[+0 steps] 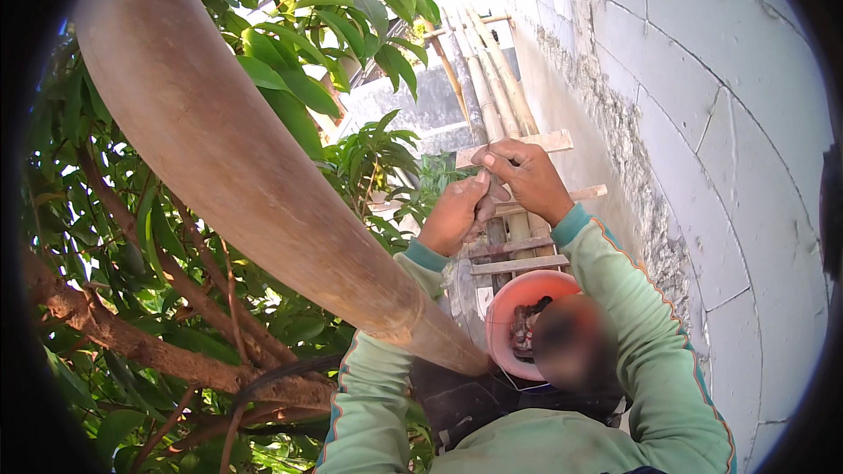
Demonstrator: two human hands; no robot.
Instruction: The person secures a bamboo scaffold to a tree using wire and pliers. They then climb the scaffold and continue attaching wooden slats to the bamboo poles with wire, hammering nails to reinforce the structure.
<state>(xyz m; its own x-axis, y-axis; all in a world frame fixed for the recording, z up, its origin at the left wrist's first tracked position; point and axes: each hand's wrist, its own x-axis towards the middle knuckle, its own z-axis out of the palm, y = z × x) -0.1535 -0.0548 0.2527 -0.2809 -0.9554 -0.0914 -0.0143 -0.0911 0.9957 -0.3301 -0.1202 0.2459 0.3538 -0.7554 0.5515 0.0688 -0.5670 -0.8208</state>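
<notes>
My left hand [456, 211] and my right hand [528, 177] meet in front of me, above a walkway of bamboo poles [493, 92]. Both have their fingers pinched together, and the fingertips nearly touch. Whatever lies between them is too small or too hidden to name. Closer to my body stands a pinkish-orange bucket [501, 333] with a wire handle and dark, mixed small items inside. A round blurred patch covers its right part. Green sleeves cover both my forearms.
A thick bamboo pole [228, 158] slants across the left, close to my left arm. Wooden crosspieces [520, 265] lie over the walkway poles. A pale block wall [702, 123] with rough mortar rises on the right. Leafy branches [167, 281] fill the left side.
</notes>
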